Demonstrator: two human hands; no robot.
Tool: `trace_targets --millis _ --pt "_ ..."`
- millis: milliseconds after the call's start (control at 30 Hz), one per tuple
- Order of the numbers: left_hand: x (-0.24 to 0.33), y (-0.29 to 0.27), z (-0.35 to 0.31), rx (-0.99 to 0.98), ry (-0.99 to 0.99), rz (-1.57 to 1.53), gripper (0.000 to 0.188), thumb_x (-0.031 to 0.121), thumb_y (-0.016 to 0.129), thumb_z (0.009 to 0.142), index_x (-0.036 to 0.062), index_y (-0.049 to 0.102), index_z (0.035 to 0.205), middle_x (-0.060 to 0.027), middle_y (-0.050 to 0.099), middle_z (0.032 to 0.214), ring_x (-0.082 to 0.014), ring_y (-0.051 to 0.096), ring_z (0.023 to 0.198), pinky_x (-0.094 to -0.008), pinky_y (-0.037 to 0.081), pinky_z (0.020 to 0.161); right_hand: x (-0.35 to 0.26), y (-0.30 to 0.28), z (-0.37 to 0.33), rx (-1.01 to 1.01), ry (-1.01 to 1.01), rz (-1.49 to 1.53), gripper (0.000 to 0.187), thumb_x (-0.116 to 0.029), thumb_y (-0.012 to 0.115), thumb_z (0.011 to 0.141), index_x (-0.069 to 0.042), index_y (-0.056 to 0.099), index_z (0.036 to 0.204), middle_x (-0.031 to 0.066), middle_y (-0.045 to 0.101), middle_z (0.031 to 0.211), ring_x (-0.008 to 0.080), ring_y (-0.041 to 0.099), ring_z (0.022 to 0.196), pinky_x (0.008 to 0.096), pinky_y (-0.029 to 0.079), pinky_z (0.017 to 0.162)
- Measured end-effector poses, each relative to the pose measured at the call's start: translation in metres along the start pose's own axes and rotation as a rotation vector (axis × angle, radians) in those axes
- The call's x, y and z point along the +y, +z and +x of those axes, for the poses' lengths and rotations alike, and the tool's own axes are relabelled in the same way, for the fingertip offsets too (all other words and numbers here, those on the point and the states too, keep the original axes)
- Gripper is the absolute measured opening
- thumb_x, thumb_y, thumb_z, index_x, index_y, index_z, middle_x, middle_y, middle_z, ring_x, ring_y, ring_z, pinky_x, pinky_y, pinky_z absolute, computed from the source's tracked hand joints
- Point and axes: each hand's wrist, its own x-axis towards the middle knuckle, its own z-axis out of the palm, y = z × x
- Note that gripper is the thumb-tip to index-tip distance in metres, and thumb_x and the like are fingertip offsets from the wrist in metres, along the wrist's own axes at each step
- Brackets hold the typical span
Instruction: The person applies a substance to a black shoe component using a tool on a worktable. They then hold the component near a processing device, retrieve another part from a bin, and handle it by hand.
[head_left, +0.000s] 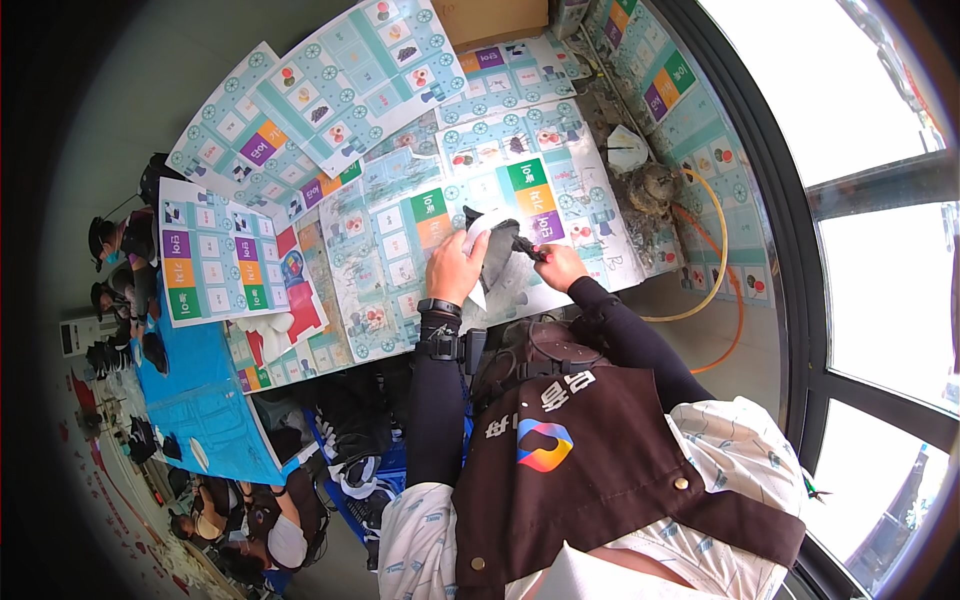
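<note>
Black-and-white piece [498,258] pinched in left fingers [480,246], dark tool [524,246] clamped in right fingers [546,255] beside it; seemingly mid-work, remainder unclear.

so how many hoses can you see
2: a yellow hose and an orange hose, both looping right of the person's right hand; others may be hidden.

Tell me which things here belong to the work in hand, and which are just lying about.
In the work:
black-and-white piece, held by the left hand
slim dark item at the right hand, kind unclear
sheet-covered table beneath

Apparently just lying about:
patterned sheets, far left
yellow hose
orange hose
</note>
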Motion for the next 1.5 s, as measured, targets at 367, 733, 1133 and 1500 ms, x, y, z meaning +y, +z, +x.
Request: trace_targets --millis 367,733,1133,1500 --pt "0.001 0.000 0.000 -0.015 0.002 -0.006 0.054 0.052 0.061 0.100 -0.0012 0.068 0.093 -0.0286 0.069 0.091 -0.0491 0.066 0.089 -0.0533 0.052 0.076 -0.005 -0.001 -0.004 -0.136 -0.085 0.021 0.032 -0.026 0.055 0.088 -0.001 0.074 0.096 0.0303 0.070 0.094 0.0498 0.067 0.094 0.0547 0.053 0.090" --pt "-0.004 0.003 -0.001 -0.038 -0.016 0.005 0.055 0.053 0.062 0.099 -0.0014 0.069 0.097 -0.0268 0.070 0.094 -0.0470 0.067 0.091 -0.0524 0.053 0.078 -0.002 0.012 -0.002 -0.241 -0.131 -0.038 0.032 -0.028 0.056 0.088 -0.002 0.074 0.090 0.0300 0.070 0.093 0.0492 0.067 0.092 0.0550 0.053 0.086" --pt "-0.004 0.000 -0.003 -0.049 -0.026 0.014 0.054 0.054 0.061 0.099 0.0001 0.070 0.101 -0.0244 0.071 0.097 -0.0459 0.068 0.091 -0.0519 0.054 0.078 0.001 0.014 -0.001 -0.194 -0.103 -0.018 0.031 -0.027 0.057 0.088 -0.002 0.074 0.092 0.0305 0.070 0.093 0.0496 0.068 0.092 0.0559 0.053 0.087" --pt "0.004 -0.002 -0.006 -0.017 -0.004 0.009 0.055 0.053 0.062 0.099 -0.0010 0.066 0.090 -0.0283 0.069 0.090 -0.0493 0.066 0.088 -0.0543 0.052 0.076 0.000 0.002 -0.007 -0.137 -0.085 0.035 0.028 -0.025 0.062 0.083 -0.001 0.071 0.093 0.0287 0.070 0.090 0.0479 0.067 0.091 0.0526 0.053 0.083"
